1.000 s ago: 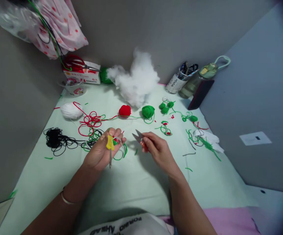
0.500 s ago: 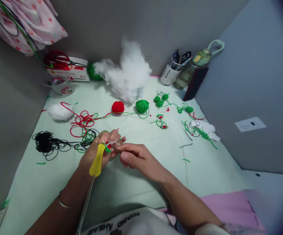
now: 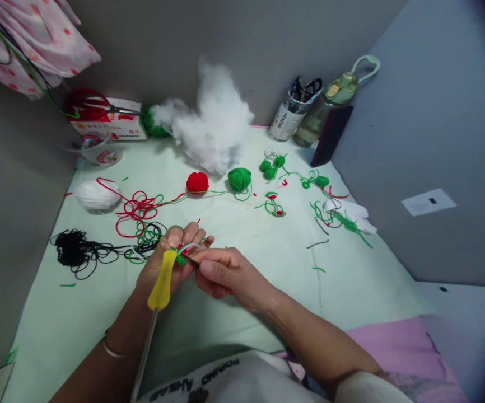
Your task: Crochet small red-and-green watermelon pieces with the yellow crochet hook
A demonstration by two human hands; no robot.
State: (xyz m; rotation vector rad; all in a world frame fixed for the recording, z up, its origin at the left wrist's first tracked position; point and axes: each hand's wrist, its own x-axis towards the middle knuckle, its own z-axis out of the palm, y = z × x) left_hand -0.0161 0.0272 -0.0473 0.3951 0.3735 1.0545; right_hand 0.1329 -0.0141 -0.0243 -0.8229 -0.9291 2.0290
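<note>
My left hand (image 3: 167, 260) is closed around a small crocheted piece (image 3: 182, 257) in green and red yarn. A yellow-handled tool with a long metal shaft (image 3: 162, 281), perhaps a crochet hook, slants down over the left hand and wrist; whether that hand grips it I cannot tell. My right hand (image 3: 225, 274) pinches a thin dark tool (image 3: 191, 260), its tip at the crocheted piece. A pale strand (image 3: 192, 244) curves over the piece. Between the fingers the work is partly hidden.
Beyond the hands are a red yarn ball (image 3: 197, 183), a green yarn ball (image 3: 239, 179), a white ball (image 3: 97, 194) and tangled black yarn (image 3: 70, 247). White stuffing (image 3: 215, 123), a pen cup (image 3: 287, 117) and a bottle (image 3: 309, 130) stand behind. Green scraps (image 3: 351, 225) lie right.
The right fingers and the dark tool have shifted slightly left and down, closer against the crocheted piece. The whole view has shifted a little with the head.
</note>
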